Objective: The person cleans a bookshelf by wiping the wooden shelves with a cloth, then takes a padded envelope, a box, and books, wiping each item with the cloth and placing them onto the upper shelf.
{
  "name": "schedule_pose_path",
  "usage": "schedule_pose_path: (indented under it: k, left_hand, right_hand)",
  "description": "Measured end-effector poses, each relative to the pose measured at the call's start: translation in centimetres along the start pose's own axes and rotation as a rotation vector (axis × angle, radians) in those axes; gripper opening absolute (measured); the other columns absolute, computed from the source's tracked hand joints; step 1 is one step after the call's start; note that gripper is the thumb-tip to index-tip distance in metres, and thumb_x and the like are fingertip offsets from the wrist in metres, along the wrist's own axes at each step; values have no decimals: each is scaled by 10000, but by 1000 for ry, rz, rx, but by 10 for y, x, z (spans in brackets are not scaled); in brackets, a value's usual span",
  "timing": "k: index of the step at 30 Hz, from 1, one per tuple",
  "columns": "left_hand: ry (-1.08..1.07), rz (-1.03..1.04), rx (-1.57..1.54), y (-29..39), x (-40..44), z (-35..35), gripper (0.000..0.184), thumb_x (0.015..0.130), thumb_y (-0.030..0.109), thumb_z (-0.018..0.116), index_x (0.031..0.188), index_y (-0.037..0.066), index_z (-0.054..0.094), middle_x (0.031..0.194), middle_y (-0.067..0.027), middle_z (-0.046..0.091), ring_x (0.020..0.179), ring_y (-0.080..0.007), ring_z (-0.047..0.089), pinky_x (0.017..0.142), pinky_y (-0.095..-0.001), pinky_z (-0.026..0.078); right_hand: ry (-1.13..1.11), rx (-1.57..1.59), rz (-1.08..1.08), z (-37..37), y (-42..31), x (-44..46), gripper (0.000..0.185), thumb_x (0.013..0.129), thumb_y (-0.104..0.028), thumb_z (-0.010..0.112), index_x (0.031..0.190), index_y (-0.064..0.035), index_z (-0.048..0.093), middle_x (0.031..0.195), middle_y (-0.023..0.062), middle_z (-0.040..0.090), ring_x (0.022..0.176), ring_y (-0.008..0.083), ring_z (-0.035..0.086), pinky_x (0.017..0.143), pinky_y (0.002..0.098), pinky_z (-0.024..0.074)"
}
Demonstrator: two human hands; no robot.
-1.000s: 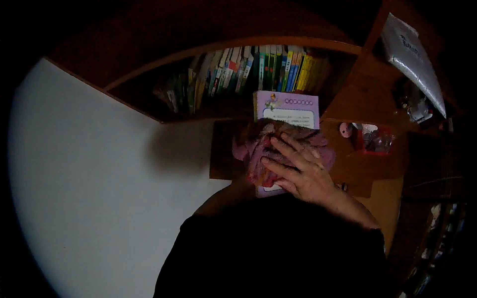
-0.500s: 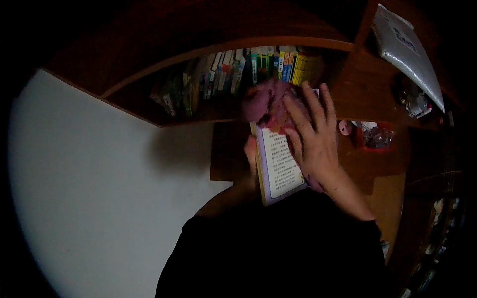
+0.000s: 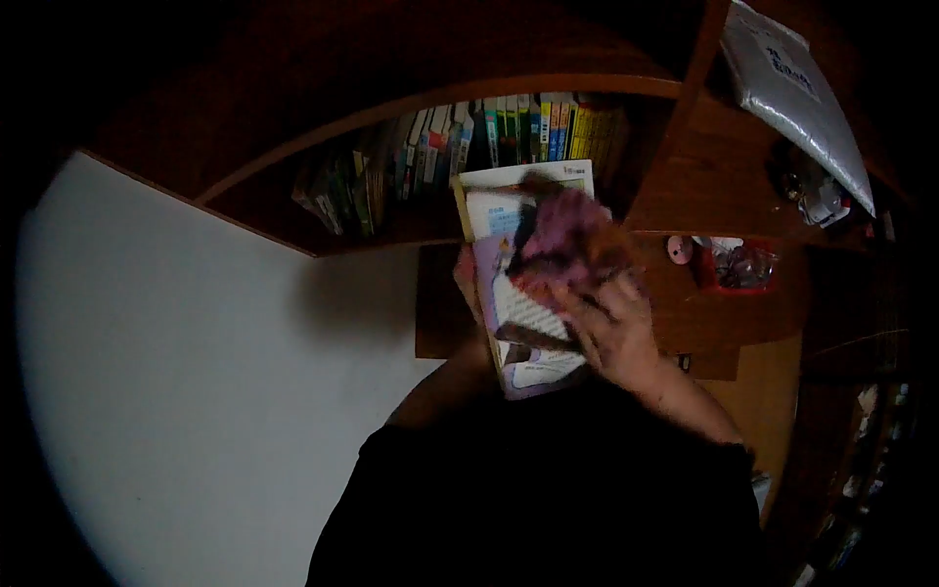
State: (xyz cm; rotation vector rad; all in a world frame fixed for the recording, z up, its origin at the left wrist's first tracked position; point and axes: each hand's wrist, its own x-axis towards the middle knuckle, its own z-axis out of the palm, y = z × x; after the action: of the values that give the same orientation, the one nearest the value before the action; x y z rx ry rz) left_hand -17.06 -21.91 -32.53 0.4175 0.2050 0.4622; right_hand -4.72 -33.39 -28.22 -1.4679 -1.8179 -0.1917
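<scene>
Holding a cloth [image 3: 572, 235] over the open book [image 3: 528, 310], the person's right hand [image 3: 626, 338] gathers it against the pages, fingers slightly parted. The left hand [image 3: 468, 279] lies along the book's left edge; whether its grip pinches there cannot be told, as the thumb is hidden. The book is in front of the shelf [image 3: 391, 242], by the worktop [image 3: 685, 313].

The book would likely feel fairly light, its block firm but single leaves floppy and easily creased; the left edge offers the steadiest hold. The cloth seems soft, limp and easy to bunch from anywhere.

Counted: one cloth, seemingly one book, though blur muddles its overlapping pages, one silvery packet [image 3: 807, 108], one red container [image 3: 748, 284] and one pink round object [image 3: 680, 249]. The shelved books [image 3: 497, 132] are too dim to number.
</scene>
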Motion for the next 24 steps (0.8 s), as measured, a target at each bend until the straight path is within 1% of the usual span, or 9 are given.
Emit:
schedule_pose_path:
  k: [5, 7, 9, 10, 12, 15, 20, 22, 24]
  left_hand:
    - [-1, -79, -22, 6, 0, 11, 977, 733, 804, 327, 1408, 102, 246, 1385, -211, 290, 1222, -379, 387, 950, -551, 386]
    - [8, -94, -32, 5, 2, 8, 977, 733, 804, 328, 1408, 103, 244, 1385, -212, 288, 1220, -381, 388, 947, -554, 388]
    - [21, -109, -28, 7, 3, 7, 977, 733, 804, 329, 1408, 103, 242, 1385, -213, 286, 1218, -384, 388, 945, -556, 390]
    - [30, -112, -28, 11, 2, 7, 977, 733, 804, 329, 1409, 103, 241, 1384, -214, 285, 1218, -385, 388, 943, -557, 391]
    - [31, -127, -31, 11, 2, 7, 978, 733, 804, 330, 1409, 103, 239, 1384, -215, 283, 1216, -388, 389, 941, -560, 392]
    - [-6, -86, -112, 8, 3, 19, 1009, 706, 827, 339, 1410, 113, 221, 1384, -222, 256, 1215, -417, 365, 920, -595, 385]
    - [-137, -51, -148, 8, 5, 19, 1022, 688, 836, 366, 1393, 107, 250, 1364, -213, 290, 1239, -387, 332, 939, -592, 348]
    - [188, 9, -99, 13, 2, 26, 992, 705, 820, 368, 1392, 112, 264, 1333, -204, 324, 1223, -363, 357, 933, -569, 370]
    - [214, 44, 15, 12, 1, 44, 981, 711, 817, 361, 1387, 111, 277, 1331, -196, 328, 1215, -357, 364, 929, -554, 378]
  right_hand:
    - [41, 6, 42, -6, 4, -9, 408, 728, -45, 630, 1136, -68, 622, 872, 130, 567, 780, 281, 534, 708, 344, 473]
    - [238, 161, 290, -10, 19, -3, 293, 801, -83, 623, 1093, -64, 639, 916, 117, 608, 847, 243, 571, 774, 340, 467]
    - [317, 724, 832, -30, 35, -2, 292, 875, -167, 584, 1148, -64, 599, 1061, 93, 607, 980, 209, 567, 861, 346, 444]
    - [312, 726, 838, -37, 47, -4, 292, 875, -167, 584, 1148, -64, 599, 1061, 93, 607, 980, 209, 567, 861, 346, 444]
    - [686, 1526, 1045, -49, 66, -10, 347, 924, -242, 507, 1219, -61, 530, 1172, 64, 557, 1026, 188, 545, 911, 341, 425]
    - [972, 1216, 1070, -69, 64, -17, 408, 950, -295, 429, 1291, -71, 443, 1224, 83, 510, 1043, 197, 534, 921, 338, 432]
    - [781, 1414, 942, -94, 54, -33, 443, 951, -330, 404, 1312, -74, 398, 1242, 108, 490, 1032, 239, 546, 834, 379, 498]
    - [802, 1387, 923, -93, 50, -48, 462, 919, -341, 447, 1295, -72, 421, 1233, 116, 499, 1040, 244, 546, 842, 390, 491]
    - [819, 1339, 864, -92, 45, -59, 482, 888, -351, 489, 1277, -69, 444, 1225, 123, 509, 1048, 248, 546, 850, 400, 484]
